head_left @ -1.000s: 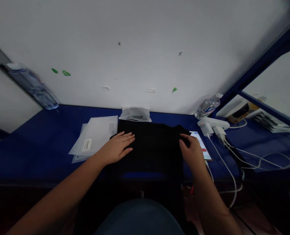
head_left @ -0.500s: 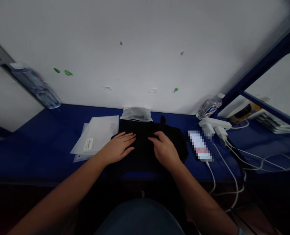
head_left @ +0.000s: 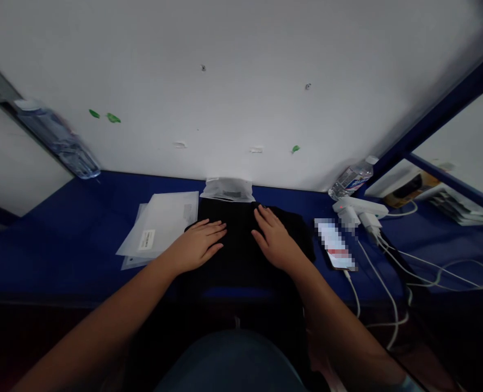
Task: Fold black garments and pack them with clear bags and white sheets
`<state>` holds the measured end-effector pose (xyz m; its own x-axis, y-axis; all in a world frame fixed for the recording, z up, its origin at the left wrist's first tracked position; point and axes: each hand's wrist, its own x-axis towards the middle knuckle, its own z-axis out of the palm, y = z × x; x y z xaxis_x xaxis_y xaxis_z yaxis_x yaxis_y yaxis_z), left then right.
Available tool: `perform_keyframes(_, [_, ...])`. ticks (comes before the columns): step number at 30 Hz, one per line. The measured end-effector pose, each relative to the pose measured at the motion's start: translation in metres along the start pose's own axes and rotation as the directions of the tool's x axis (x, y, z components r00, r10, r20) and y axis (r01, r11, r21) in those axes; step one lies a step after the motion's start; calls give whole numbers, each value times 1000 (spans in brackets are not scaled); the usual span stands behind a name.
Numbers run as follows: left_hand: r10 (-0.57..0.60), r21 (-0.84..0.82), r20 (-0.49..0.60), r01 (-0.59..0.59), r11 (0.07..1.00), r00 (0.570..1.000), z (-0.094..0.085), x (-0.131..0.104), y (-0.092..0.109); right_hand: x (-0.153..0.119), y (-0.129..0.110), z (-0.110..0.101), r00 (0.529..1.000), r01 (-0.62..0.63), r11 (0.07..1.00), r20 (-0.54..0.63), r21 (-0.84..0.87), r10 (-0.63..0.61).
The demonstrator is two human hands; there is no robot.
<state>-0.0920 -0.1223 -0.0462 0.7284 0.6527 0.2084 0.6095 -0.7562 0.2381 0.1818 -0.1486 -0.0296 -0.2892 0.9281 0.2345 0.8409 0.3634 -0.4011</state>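
We have a black cloth point(head_left: 239, 234) lying on the blue table point(head_left: 62, 234), its folds too dark for us to make out fully. Our left hand point(head_left: 200, 245) lies flat on the cloth's left part, fingers stretched out and slightly apart, thumb spread away from them. Our right hand point(head_left: 276, 239) lies palm down on the cloth's right part, fingers straight and close together, the thumb held off to the side. We see neither hand clamped on anything.

Just left of the cloth, we see overlapping clear bags point(head_left: 170, 215), with a white label point(head_left: 147, 239) on them. Another clear bag point(head_left: 228, 189) sits just behind the cloth, by the white wall point(head_left: 241, 109). Right of the cloth lies a phone point(head_left: 334, 244), its screen blurred, and beyond that a white power strip point(head_left: 359, 207). Behind the cloth to the right leans a small bottle point(head_left: 351, 178); well off to its left is a large bottle point(head_left: 60, 139).
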Motion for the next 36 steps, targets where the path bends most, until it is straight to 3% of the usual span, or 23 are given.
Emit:
perform_keyframes(4, [-6, 7, -5, 6, 1000, 1000, 1, 0, -1, -5, 0, 19, 993, -8, 994, 119, -105, 20])
perform_keyframes(7, [-14, 9, -1, 14, 1000, 1000, 1, 0, -2, -8, 3, 17, 994, 19, 999, 105, -48, -14])
perform_keyframes(9, [-14, 4, -6, 14, 1000, 1000, 0, 0, -2, -10, 9, 9, 1000, 0, 1000, 13, 19, 0])
perform_keyframes(11, [-13, -5, -18, 13, 1000, 1000, -2, -1, -1, -14, 16, 0, 981, -121, 992, -149, 27, 124])
perform_keyframes(13, [-26, -16, -42, 25, 1000, 999, -4, -1, -1, -17, 23, -8, 927, -308, 951, -234, -30, 293])
perform_keyframes(16, [-65, -32, -84, 63, 998, 994, -6, -2, -1, -21, 27, -17, 893, -449, 884, -85, -127, 442])
perform_keyframes(19, [-93, -46, -94, 89, 995, 991, -6, -1, -1, -20, 21, -18, 898, -435, 893, 12, -117, 439])
perform_keyframes(27, [-56, -25, 5, 57, 998, 998, -4, 0, 0, -13, 2, -7, 859, -496, 839, -16, 224, 512])
perform_keyframes(32, [-21, -33, -30, 20, 999, 999, -3, -2, -1, -21, 22, -8, 832, -473, 750, -46, 463, 553])
perform_keyframes(36, [-16, -17, -81, 14, 1000, 997, -3, -3, -1, -35, 48, -19, 795, -467, 798, -213, 382, 567])
